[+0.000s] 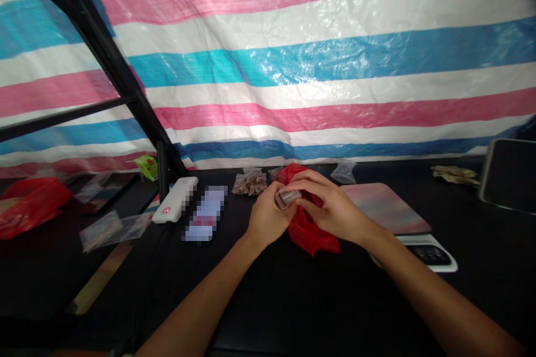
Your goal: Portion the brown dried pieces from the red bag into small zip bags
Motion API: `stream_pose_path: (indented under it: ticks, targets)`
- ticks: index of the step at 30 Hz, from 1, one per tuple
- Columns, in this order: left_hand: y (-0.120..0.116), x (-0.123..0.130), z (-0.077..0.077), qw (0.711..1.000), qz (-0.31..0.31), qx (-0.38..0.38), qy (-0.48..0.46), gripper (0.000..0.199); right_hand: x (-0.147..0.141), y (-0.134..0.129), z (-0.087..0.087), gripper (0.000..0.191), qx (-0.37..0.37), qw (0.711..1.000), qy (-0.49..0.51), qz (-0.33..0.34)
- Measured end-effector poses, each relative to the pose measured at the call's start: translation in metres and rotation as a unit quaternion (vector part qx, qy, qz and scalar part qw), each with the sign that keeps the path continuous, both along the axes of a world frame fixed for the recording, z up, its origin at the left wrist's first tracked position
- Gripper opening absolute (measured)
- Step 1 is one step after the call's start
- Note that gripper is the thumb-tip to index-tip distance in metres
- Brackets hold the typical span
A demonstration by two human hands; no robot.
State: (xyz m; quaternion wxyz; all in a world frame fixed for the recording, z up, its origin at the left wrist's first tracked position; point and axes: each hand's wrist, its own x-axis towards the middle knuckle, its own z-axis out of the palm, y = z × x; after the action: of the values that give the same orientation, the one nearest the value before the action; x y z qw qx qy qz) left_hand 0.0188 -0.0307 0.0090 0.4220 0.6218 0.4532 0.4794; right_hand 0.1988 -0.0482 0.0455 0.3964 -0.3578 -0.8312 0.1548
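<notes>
Two hands meet over a small clear box (pixel 288 197): the left hand (pixel 268 215) curls closed around it; the right hand (pixel 333 203) has bent, partly spread fingers over it, its grip impossible to tell. The box's pale label bears dark print too small to read; its long axis runs roughly sideways, right end slightly raised. Crinkled red plastic (pixel 312 234) lies below the hands. Left of them, a smooth white device (pixel 173 201) carries a round red mark, unreadable.
</notes>
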Motion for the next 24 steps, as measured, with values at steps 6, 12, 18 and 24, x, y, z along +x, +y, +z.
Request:
stream_pose_path:
  ticks: [6, 12, 18, 24]
  targets:
    - [0.004, 0.0, -0.007, 0.999, -0.013, -0.013, -0.026, 0.024, -0.001, -0.001, -0.001, 0.046, 0.048, 0.998, -0.03, -0.01]
    - [0.008, 0.001, -0.009, 0.997, -0.054, 0.008, -0.062, 0.019, 0.003, -0.001, 0.005, 0.033, 0.035, 0.998, -0.019, -0.053]
    - [0.015, -0.003, -0.009, 0.997, -0.002, -0.054, -0.046, 0.025, 0.027, 0.012, 0.003, 0.03, 0.025, 0.99, -0.065, -0.122]
    - [0.022, -0.01, -0.007, 0.992, 0.058, -0.094, -0.059, 0.023, 0.039, 0.02, -0.008, 0.03, -0.07, 0.982, -0.144, -0.096]
